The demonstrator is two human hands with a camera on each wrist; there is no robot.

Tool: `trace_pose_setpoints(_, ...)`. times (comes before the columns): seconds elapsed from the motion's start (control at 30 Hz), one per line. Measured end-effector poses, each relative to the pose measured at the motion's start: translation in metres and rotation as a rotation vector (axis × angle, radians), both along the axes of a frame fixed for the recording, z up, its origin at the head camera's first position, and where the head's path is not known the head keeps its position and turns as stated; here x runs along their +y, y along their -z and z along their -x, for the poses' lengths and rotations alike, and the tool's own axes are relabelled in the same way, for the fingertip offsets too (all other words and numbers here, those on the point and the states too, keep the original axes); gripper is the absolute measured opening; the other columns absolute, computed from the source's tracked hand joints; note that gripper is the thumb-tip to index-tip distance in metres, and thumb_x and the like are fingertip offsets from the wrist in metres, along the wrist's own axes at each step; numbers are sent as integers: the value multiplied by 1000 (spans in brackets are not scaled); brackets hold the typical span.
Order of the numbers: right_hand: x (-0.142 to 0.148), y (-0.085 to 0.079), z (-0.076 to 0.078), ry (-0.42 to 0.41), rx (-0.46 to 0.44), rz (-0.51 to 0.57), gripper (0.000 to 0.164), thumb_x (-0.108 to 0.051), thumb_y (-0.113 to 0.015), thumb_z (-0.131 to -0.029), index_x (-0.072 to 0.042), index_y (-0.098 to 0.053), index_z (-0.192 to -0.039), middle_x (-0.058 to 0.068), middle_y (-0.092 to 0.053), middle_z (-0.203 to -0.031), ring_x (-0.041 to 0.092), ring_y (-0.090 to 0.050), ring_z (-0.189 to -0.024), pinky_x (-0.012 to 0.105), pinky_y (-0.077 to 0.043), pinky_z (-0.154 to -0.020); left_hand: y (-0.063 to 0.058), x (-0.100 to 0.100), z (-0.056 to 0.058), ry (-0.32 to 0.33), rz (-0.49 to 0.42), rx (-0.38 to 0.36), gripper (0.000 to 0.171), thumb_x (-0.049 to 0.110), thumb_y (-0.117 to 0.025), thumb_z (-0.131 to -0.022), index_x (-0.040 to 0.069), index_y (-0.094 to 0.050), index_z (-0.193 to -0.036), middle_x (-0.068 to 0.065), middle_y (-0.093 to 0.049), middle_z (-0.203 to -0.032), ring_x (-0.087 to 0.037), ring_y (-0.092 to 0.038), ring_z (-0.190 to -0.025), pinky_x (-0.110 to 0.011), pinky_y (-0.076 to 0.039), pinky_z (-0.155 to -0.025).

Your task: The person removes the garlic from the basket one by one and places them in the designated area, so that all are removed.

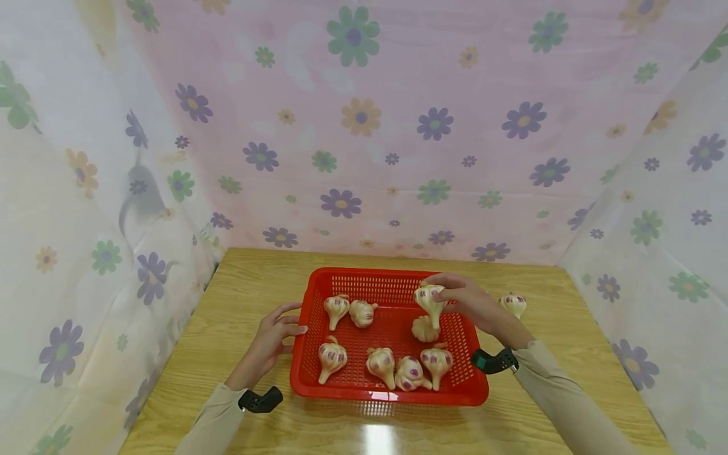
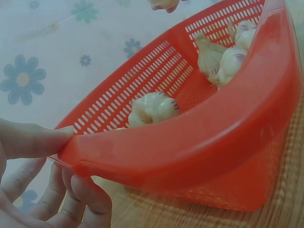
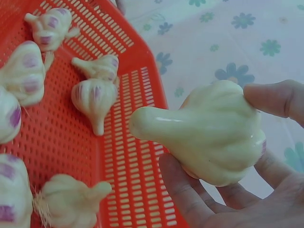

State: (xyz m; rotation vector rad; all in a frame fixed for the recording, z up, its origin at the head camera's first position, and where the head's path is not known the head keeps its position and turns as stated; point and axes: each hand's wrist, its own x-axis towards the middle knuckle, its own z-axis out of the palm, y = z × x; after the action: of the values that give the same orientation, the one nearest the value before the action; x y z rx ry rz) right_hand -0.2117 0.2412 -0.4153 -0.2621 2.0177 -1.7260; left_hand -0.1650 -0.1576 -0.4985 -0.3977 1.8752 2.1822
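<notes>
Flowered cloth [image 1: 392,76] hangs behind and along both sides of a wood-grain counter [image 1: 253,284]. Near the middle of the counter sits a red basket [image 1: 389,397] with slotted walls. Pale sleeves [image 1: 216,414] cover the person's forearms, and a dark strap [image 1: 495,361] circles each wrist.

The left grip [image 1: 275,335] pinches the basket's left rim, thumb on top and fingers curled underneath. The right grip [image 1: 469,303] grasps one garlic [image 1: 428,303] between thumb and fingers, above the right part of the basket, its stem angled down toward the person.

Seven more bulbs [image 1: 381,363] lie inside: two side by side at the far left, one at the near left, three in a row along the near side, and one partly hidden under the held garlic. A stray bulb [image 1: 514,304] rests on the counter, right of the basket, beyond the right forearm.
</notes>
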Motion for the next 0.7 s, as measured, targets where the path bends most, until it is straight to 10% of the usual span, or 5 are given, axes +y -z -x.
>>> trace_pose_setpoints(0.7, 57, -5, -5, 57, 80, -47, 43, -21, -58, -94, -1, -47, -131, 4, -49, -128, 16, -55, -105, 41, -46, -87, 0, 1, 0, -4, -7, 19, 58, -1, -69, -77, 11, -51, -131, -13, -60, -102, -24, -63, -81, -45, -55, -63)
